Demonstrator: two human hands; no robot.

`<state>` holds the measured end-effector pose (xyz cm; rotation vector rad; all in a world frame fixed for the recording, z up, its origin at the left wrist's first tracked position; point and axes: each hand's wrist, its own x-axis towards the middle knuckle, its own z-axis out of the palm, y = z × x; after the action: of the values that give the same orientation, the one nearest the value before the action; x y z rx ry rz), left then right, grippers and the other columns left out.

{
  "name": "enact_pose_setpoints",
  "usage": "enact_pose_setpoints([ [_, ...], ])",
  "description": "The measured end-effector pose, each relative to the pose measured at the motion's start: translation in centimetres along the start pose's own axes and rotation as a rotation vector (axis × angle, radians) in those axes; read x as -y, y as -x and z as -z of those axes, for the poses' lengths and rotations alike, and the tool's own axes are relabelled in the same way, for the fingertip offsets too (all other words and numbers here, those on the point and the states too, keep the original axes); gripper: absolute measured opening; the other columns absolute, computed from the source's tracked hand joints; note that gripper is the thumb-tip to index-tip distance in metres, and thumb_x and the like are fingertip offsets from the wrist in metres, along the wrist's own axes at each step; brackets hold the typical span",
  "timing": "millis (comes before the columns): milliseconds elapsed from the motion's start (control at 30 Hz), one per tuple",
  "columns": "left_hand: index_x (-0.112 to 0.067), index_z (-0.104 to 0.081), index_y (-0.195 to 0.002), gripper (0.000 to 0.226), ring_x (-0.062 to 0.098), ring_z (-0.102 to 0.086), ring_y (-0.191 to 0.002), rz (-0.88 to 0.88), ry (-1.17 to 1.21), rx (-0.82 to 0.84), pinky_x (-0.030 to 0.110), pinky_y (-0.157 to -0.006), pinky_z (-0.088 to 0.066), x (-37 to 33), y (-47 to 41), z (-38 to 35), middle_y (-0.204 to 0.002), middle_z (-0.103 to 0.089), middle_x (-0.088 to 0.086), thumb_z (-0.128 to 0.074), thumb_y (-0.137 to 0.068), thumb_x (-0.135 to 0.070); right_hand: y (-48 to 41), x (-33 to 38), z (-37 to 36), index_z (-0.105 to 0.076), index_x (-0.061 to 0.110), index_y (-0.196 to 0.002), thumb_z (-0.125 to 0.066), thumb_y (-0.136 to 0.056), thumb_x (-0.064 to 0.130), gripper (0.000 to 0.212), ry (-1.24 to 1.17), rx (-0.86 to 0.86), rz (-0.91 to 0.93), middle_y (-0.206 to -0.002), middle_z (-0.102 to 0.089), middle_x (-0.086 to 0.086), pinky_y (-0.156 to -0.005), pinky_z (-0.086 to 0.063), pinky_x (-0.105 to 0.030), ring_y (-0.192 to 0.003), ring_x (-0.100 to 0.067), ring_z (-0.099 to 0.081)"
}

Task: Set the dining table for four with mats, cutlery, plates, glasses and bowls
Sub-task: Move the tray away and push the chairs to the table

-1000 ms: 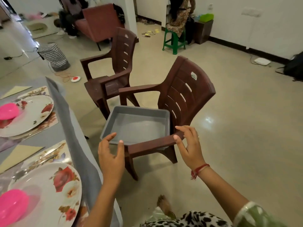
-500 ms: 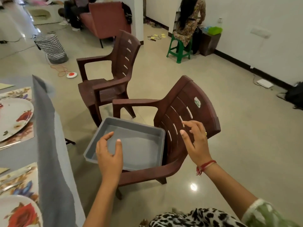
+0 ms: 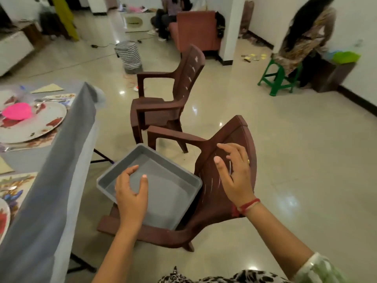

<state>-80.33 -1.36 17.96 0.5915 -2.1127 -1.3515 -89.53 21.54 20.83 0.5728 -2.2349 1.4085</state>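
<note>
An empty grey tray (image 3: 163,172) lies on the seat of a brown plastic chair (image 3: 234,139) just in front of me. My left hand (image 3: 131,193) hovers over the tray's near side with loosely curved fingers and holds nothing. Over the chair's backrest is my right hand (image 3: 234,172), fingers spread and empty. At the left, the table with a grey cloth (image 3: 61,164) carries floral mats, a floral plate (image 3: 36,123) with a pink bowl (image 3: 17,111) on it, cutlery and folded napkins. Another plate's edge (image 3: 3,219) shows at the lower left.
A second brown chair (image 3: 173,94) stands behind the first. Further off are a striped basket (image 3: 129,56), a green stool (image 3: 279,76) with a person on it, a red armchair (image 3: 195,29) and another seated person. Shiny tiled floor spreads to the right.
My view has swung left and closer to the chair. My right hand left the armrest and rose to the backrest. My left hand stayed over the tray.
</note>
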Motion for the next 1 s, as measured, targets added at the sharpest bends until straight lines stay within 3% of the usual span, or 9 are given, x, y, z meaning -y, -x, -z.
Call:
enact_pose_setpoints([
  [67, -0.030, -0.052, -0.116, 0.024, 0.017, -0.048, -0.116, 0.012, -0.035, -0.042, 0.044, -0.097, -0.046, -1.2, 1.5, -1.6, -0.118, -0.048, -0.010, -0.057, -0.093, -0.025, 0.1, -0.9, 0.9, -0.058, 0.019, -0.119, -0.048, -0.094, 0.033, 0.031, -0.046, 0.069, -0.003, -0.115, -0.052, 0.004, -0.089, -0.049, -0.042, -0.112, -0.013, -0.049],
  [233, -0.030, -0.052, -0.117, 0.026, 0.011, -0.043, -0.117, 0.057, -0.125, -0.148, 0.030, -0.092, -0.041, -4.3, 4.5, -1.7, -0.121, -0.045, -0.010, -0.058, -0.092, -0.026, 1.6, -0.8, 0.9, -0.057, 0.020, -0.119, -0.041, -0.094, 0.050, 0.042, -0.168, 0.260, 0.008, -0.117, -0.049, 0.004, -0.094, -0.044, -0.028, -0.112, -0.008, -0.046],
  [367, -0.024, -0.053, -0.117, 0.025, 0.012, -0.043, -0.116, 0.039, -0.246, -0.165, 0.028, -0.092, -0.038, -5.3, 4.5, 0.1, -0.121, -0.048, -0.003, -0.057, -0.092, -0.022, 2.4, -1.0, 0.2, -0.056, 0.021, -0.121, -0.046, -0.093, 0.043, 0.037, -0.210, 0.253, -0.025, -0.120, -0.048, 0.004, -0.098, -0.032, -0.010, -0.117, -0.001, -0.042],
  [533, -0.026, -0.052, -0.117, 0.025, 0.013, -0.043, -0.117, 0.009, -0.362, -0.132, 0.031, -0.095, -0.036, -5.0, 2.8, 2.0, -0.121, -0.051, -0.002, -0.057, -0.092, -0.026, 3.4, -1.0, -0.6, -0.054, 0.019, -0.122, -0.047, -0.092, 0.041, 0.038, -0.261, 0.171, -0.086, -0.120, -0.046, 0.005, -0.097, -0.031, -0.007, -0.116, 0.002, -0.041],
  [633, -0.027, -0.052, -0.117, 0.025, 0.012, -0.042, -0.118, -0.001, -0.364, -0.104, 0.027, -0.094, -0.035, -4.2, 1.5, 2.7, -0.122, -0.050, -0.003, -0.056, -0.093, -0.025, 3.2, -1.1, -1.4, -0.052, 0.023, -0.124, -0.043, -0.093, 0.046, 0.039, -0.222, 0.149, -0.053, -0.121, -0.045, 0.004, -0.097, -0.033, -0.007, -0.116, 0.002, -0.041],
  [767, -0.020, -0.054, -0.118, 0.026, 0.007, -0.042, -0.112, 0.016, -0.294, -0.121, 0.008, -0.083, -0.034, -3.7, -0.4, 2.8, -0.120, -0.049, -0.003, -0.057, -0.092, -0.021, 1.4, -2.0, -0.8, -0.047, 0.029, -0.126, -0.041, -0.094, 0.051, 0.039, -0.162, 0.158, 0.013, -0.123, -0.045, 0.001, -0.093, -0.043, -0.015, -0.115, -0.007, -0.044],
  [900, -0.018, -0.054, -0.117, 0.026, 0.005, -0.041, -0.106, 0.024, -0.269, -0.137, 0.016, -0.087, -0.034, -2.4, -2.0, 2.9, -0.116, -0.049, -0.006, -0.058, -0.091, -0.018, -1.2, -3.3, -0.2, -0.049, 0.018, -0.127, -0.045, -0.094, 0.042, 0.042, -0.017, 0.184, 0.098, -0.122, -0.048, -0.005, -0.092, -0.048, -0.036, -0.114, -0.017, -0.046],
  [1000, -0.019, -0.054, -0.117, 0.025, 0.010, -0.044, -0.110, 0.044, -0.230, -0.166, 0.020, -0.089, -0.038, -2.3, -1.5, 2.6, -0.116, -0.049, -0.006, -0.057, -0.092, -0.021, -3.0, -4.0, 0.0, -0.049, 0.017, -0.128, -0.042, -0.095, 0.044, 0.043, -0.004, 0.211, 0.148, -0.122, -0.047, -0.002, -0.093, -0.046, -0.035, -0.114, -0.012, -0.044],
])
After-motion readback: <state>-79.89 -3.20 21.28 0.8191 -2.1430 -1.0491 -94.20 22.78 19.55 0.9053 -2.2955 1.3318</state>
